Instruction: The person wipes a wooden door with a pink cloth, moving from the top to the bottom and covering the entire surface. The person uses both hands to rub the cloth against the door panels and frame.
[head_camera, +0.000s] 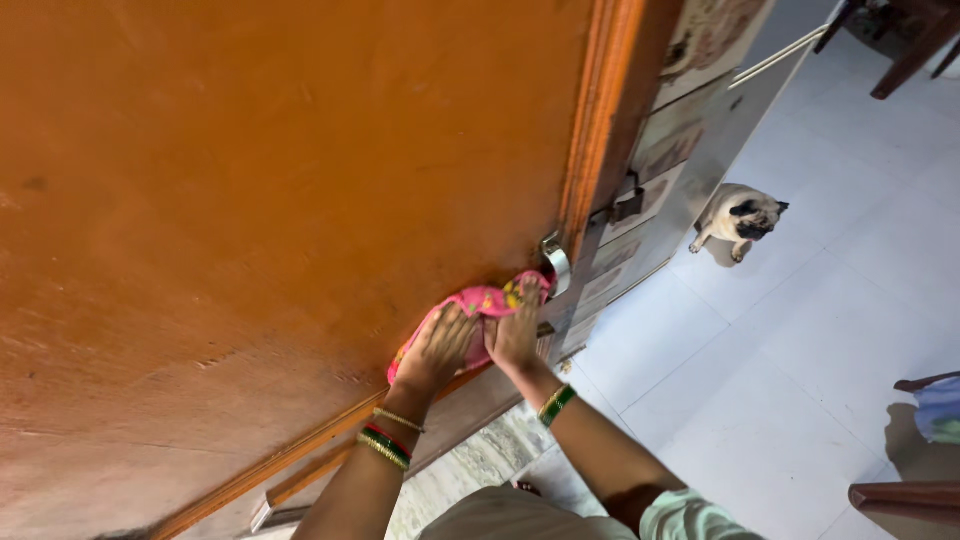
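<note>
The broad orange-brown painted wooden door (250, 200) fills the left of the view, and one pink patterned cloth (478, 310) is pressed flat against it near its lower right corner, just beside the door's edge. The left hand (438, 350) lies open, palm spread on the cloth; the right hand (515, 335) does the same just beside it, fingers pointing up. Neither grips; both press. How much of the surface has been wiped cannot be told: it looks evenly matt, with dull marks at the far left edge. One shiny metal handle (556, 265) sits at the door's edge above the cloth. Further right, one fawn pug dog (738, 218) sits on the white tiled floor (800, 350).
</note>
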